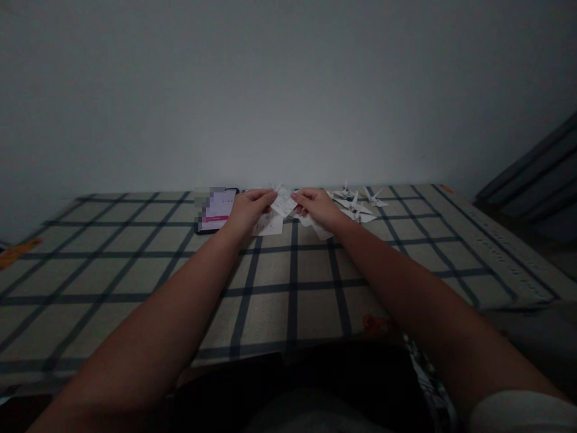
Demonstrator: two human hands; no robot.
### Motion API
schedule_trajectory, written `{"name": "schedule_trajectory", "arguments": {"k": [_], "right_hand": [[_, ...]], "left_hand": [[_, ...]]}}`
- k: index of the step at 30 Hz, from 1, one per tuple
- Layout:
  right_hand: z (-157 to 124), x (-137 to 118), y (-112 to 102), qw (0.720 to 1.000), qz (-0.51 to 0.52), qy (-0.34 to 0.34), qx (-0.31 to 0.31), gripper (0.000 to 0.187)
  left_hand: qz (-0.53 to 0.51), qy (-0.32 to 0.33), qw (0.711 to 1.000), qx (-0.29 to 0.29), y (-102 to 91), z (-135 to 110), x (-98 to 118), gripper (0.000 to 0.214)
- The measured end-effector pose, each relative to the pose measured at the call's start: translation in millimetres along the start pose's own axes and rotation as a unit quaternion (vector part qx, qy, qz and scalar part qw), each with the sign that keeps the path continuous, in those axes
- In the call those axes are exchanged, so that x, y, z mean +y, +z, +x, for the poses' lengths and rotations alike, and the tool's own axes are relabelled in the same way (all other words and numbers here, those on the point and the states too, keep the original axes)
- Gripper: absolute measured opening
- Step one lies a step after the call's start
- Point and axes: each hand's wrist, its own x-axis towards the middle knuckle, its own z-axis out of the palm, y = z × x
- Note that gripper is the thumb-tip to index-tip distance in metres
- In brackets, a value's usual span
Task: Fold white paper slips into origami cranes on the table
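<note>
Between my two hands a small piece of folded white paper (pixel 283 201) is held up, diamond-shaped, with faint marks on it. The thumb and fingers of my left hand (pixel 252 205) pinch its left corner. On the opposite corner, my right hand (pixel 317 205) has a similar pinch. Below the hands, flat sheets of white paper (pixel 271 226) lie on the checked tablecloth (pixel 274 288), partly covered by my fingers. Several folded paper cranes (pixel 356 207) rest just right of my right hand.
A phone or tablet with a lit screen (pixel 219 207) lies left of my left hand, partly pixelated. A pale wall (pixel 288 90) rises behind the table. Dark striped fabric (pixel 536 174) is at the far right. An orange patch (pixel 18 252) shows at the left edge.
</note>
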Motion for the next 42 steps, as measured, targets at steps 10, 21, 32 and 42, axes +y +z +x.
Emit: {"name": "schedule_trajectory", "arguments": {"k": [10,21,32,42], "right_hand": [[-1,1,0,0.978,-0.16,-0.129,0.027,0.043],[-4,-2,-3,0.922,-0.307,-0.228,-0.056,0.029],[-6,-16,-3,0.935,-0.296,-0.191,-0.033,0.023],[-4,-6,-1,0.993,-0.101,-0.058,-0.022,0.025]], "left_hand": [[0.064,-0.049,0.997,-0.019,2.9,-4,5,0.031],[0.016,-0.078,0.996,-0.028,6.0,-6,6,0.027],[-0.066,-0.108,0.987,-0.097,9.0,-6,0,0.039],[-0.006,-0.081,0.99,-0.119,8.2,-11,4,0.043]]}}
